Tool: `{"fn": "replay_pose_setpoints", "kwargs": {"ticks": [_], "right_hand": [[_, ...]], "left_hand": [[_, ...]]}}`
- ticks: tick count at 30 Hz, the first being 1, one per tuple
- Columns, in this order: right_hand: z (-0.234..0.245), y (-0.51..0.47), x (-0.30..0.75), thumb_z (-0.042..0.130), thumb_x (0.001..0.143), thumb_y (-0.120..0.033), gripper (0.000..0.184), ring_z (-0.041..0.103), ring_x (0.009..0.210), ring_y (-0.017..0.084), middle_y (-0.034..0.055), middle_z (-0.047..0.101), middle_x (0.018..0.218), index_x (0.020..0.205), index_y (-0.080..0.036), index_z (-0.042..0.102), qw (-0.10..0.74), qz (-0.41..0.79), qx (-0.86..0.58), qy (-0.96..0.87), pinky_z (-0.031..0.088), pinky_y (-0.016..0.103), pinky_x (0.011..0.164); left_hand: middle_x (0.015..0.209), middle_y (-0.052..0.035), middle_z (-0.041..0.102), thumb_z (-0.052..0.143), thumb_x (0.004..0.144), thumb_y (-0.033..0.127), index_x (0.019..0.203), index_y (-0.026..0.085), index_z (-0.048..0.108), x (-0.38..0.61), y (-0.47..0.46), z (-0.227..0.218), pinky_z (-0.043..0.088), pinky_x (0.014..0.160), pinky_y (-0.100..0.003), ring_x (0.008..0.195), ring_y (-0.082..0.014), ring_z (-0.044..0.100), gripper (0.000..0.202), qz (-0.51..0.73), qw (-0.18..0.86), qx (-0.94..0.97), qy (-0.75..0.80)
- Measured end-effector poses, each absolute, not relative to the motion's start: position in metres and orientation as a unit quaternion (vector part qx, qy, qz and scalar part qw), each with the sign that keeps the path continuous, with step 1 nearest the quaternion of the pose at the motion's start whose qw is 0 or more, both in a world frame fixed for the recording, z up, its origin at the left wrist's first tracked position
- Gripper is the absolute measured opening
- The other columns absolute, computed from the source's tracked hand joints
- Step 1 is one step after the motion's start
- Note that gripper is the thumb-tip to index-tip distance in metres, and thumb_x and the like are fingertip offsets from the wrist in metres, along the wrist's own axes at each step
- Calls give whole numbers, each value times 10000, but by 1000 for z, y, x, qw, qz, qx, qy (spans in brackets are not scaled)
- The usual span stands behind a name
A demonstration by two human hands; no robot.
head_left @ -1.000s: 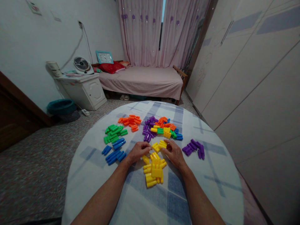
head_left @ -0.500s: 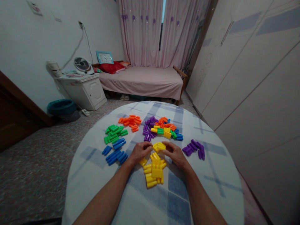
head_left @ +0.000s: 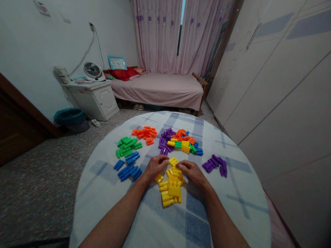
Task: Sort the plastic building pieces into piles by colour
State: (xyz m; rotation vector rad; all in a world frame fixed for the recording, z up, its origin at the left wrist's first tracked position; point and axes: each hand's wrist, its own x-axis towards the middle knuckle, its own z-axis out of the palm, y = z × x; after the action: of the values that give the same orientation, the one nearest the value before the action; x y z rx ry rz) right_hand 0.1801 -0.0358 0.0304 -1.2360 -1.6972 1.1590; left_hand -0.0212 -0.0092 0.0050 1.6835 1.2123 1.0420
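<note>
My left hand (head_left: 156, 167) has its fingertips closed at the left end of a yellow plastic building block (head_left: 173, 161). My right hand (head_left: 192, 172) reaches in from the other side, its fingers closed together against the right edge of the same block; the exact contact is partly hidden. Just below the hands lies a pile of yellow blocks (head_left: 174, 190), made of joined, finger-like tubes. One more yellow block (head_left: 159, 178) shows beside my left wrist.
Blue blocks (head_left: 129, 172), green blocks (head_left: 127, 147) and orange blocks (head_left: 144, 133) lie to the left on the round table's cloth (head_left: 103, 206). Ahead is a mixed-colour heap (head_left: 185, 146) beside purple blocks (head_left: 165, 139). More purple blocks (head_left: 215, 164) lie right.
My right hand has shifted slightly left and down, its fingers drawing closer together. Less yellow shows between the hands, and more yellow shows at the top of the pile below.
</note>
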Motion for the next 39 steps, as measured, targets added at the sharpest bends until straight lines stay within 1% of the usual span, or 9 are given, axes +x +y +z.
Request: {"fn": "replay_pose_setpoints", "kwargs": {"ticks": [4,8,10,13,15,21,27,33,39], "right_hand": [[26,-35,181,512,820,-387,291,603,734,167,33,684,776,787,-171,704,374,436,-493,-654,450,268,668],[21,-33,180,484,831,-382,301,594,723,163,23,672,751,767,-172,689,404,349,-542,-649,434,265,671],[19,-33,179,483,832,-381,295,593,715,164,22,671,751,771,-172,682,403,314,-554,-657,432,265,667],[16,-32,178,475,836,-367,287,597,718,166,29,674,762,774,-172,677,391,289,-554,-676,434,266,665],[14,-32,177,467,838,-354,282,603,742,171,39,679,788,792,-172,677,399,271,-554,-679,441,272,685],[13,-30,176,490,817,-320,243,617,814,181,56,691,875,874,-179,680,407,260,-558,-675,456,292,752],[13,-31,180,496,803,-265,218,616,825,175,44,692,883,888,-192,683,385,283,-543,-690,461,291,758],[15,-31,181,506,797,-270,218,611,833,172,43,686,901,900,-192,683,372,298,-534,-698,460,291,766],[18,-31,183,507,808,-304,251,615,863,175,41,686,948,951,-195,682,390,361,-510,-677,463,292,777]], "left_hand": [[813,-48,666,549,762,251,941,145,672,-14,-10,4,488,652,-253,707,-144,602,241,443,423,632,474],[1089,-95,602,552,763,190,926,174,678,-6,-15,3,507,725,-266,982,-190,591,207,453,363,683,443],[1162,-107,572,545,769,172,943,184,681,-5,-16,3,504,791,-296,1072,-208,558,221,432,323,714,447],[1197,-114,574,547,780,168,1001,185,673,-5,-15,1,442,944,-366,1122,-219,534,255,394,266,750,459],[1208,-106,584,546,788,177,1042,188,661,-5,-15,-1,404,994,-386,1133,-221,528,279,374,241,771,456],[1092,-74,642,537,796,188,1023,187,658,-5,-14,-3,421,944,-353,1039,-202,553,257,367,212,786,450],[916,-48,654,534,770,167,929,177,664,-6,-15,3,439,832,-303,899,-179,566,206,357,241,777,459],[911,-52,651,546,778,197,938,165,659,-6,-16,5,431,819,-298,890,-179,562,199,358,244,772,466],[948,-59,655,576,766,209,1007,169,657,-5,-16,3,431,832,-309,907,-188,563,258,354,244,769,472]]}}
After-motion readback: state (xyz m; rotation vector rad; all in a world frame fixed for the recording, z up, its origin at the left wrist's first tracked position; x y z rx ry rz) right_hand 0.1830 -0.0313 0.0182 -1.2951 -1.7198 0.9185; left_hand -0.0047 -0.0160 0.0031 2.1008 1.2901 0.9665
